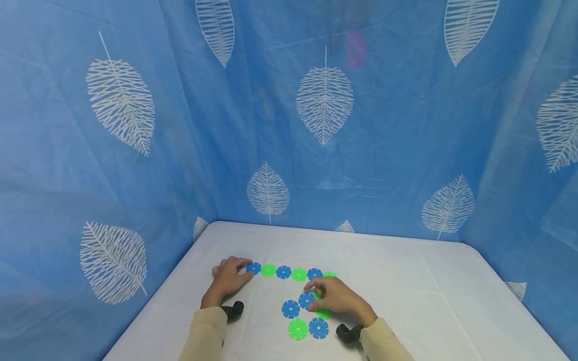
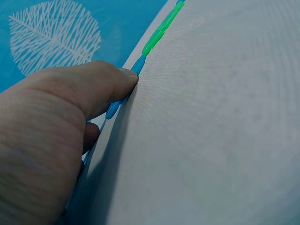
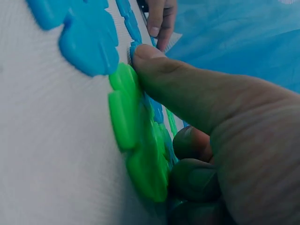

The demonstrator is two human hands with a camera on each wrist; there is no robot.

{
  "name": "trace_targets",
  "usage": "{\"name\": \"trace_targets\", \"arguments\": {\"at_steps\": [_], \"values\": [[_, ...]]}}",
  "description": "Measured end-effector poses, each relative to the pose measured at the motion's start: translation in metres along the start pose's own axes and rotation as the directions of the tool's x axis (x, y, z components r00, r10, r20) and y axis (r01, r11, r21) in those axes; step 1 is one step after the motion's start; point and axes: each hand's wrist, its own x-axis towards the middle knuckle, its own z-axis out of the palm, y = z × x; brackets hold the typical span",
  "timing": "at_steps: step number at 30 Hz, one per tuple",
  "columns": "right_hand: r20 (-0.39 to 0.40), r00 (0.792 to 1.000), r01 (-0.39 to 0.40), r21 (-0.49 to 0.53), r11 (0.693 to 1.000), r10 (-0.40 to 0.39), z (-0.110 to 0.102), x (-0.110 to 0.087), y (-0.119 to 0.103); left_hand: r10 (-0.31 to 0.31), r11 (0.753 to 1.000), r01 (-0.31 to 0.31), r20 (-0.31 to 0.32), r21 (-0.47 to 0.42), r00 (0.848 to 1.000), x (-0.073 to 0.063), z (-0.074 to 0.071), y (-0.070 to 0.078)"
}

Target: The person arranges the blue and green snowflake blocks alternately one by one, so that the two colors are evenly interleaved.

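Flat notched plastic discs in blue and green lie on the white table. My left hand (image 1: 229,276) is at the left end of a row, its thumb and index finger pinching the edges of a blue interlocking disc (image 1: 254,268). In the left wrist view the thumb presses on that blue disc (image 2: 111,110). My right hand (image 1: 336,296) bends over another blue disc (image 1: 306,301), thumb and index finger on its edges. Partly beneath the right hand is a green disc (image 1: 323,314); it shows large in the right wrist view as a green disc (image 3: 140,140).
The back row continues right with a green disc (image 1: 268,271), a blue disc (image 1: 283,272) and more of both colours. Near the front lie a blue disc (image 1: 291,309), a green disc (image 1: 298,329) and a blue disc (image 1: 318,328). A blue leaf-patterned curtain (image 1: 388,165) surrounds the white table (image 1: 406,281).
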Motion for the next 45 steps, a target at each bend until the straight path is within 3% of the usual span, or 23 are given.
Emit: {"name": "trace_targets", "arguments": {"at_steps": [14, 45], "values": [[0.024, 1.000, -0.020, -0.011, 1.000, 0.020, 0.0052, -0.0017, -0.0010, -0.019, 1.000, 0.018, 0.005, 0.009, 1.000, -0.0056, -0.0006, -0.0005], [-0.033, 0.999, -0.015, -0.038, 0.999, 0.014, 0.0034, 0.0013, -0.0020, -0.028, 1.000, 0.028, 0.022, -0.008, 0.999, -0.0007, -0.0027, 0.0061]]}}
